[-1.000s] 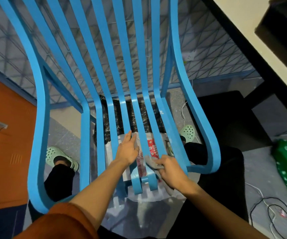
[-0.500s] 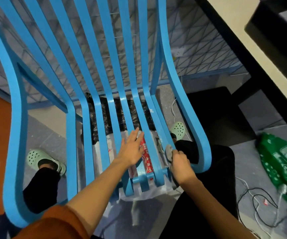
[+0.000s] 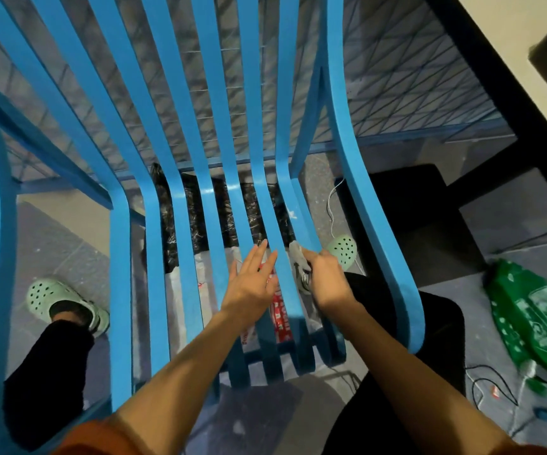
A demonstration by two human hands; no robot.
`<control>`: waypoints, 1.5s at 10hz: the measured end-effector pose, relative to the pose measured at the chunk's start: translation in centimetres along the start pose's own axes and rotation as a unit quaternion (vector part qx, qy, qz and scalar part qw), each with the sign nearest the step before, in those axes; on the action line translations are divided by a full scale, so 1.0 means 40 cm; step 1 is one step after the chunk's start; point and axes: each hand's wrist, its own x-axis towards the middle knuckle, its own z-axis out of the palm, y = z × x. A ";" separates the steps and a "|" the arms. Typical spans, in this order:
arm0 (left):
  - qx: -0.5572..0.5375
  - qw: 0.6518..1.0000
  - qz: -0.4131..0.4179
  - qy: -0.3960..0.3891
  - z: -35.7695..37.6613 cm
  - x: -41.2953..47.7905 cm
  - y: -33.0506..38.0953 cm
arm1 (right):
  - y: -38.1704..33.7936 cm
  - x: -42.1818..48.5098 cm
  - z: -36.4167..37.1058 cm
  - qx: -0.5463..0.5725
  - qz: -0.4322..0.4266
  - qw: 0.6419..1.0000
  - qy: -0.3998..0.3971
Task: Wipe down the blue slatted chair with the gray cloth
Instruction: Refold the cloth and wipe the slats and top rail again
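The blue slatted chair (image 3: 180, 178) fills the view, its slats curving from the backrest down to the seat in front of me. My left hand (image 3: 252, 280) lies flat on the middle seat slats with its fingers straight and spread. My right hand (image 3: 326, 279) grips the gray cloth (image 3: 298, 254), bunched against the rightmost inner slat near the seat's right side. Only a small part of the cloth shows above my fingers.
Under the seat lie a black plastic bag (image 3: 193, 221) and a white bag with red print (image 3: 278, 310). My feet in pale green clogs (image 3: 55, 300) stand on either side. A green bag (image 3: 535, 320) and cables (image 3: 492, 385) lie at the right, beside a black table leg (image 3: 482, 103).
My right hand has moved the cloth from the seat's front edge to the right and up along the rightmost slat. My left hand has opened flatter and slid slightly forward.
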 end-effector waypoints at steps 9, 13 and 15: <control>0.012 0.991 0.039 0.127 0.034 0.085 -0.022 | -0.047 0.064 -0.026 0.203 0.076 0.970 0.110; 0.012 0.993 0.021 0.118 0.038 0.095 -0.023 | -0.184 0.417 -0.073 0.140 0.058 0.978 0.141; 0.012 0.992 0.031 0.121 0.043 0.090 -0.020 | -0.154 0.428 -0.081 0.236 0.087 0.944 0.213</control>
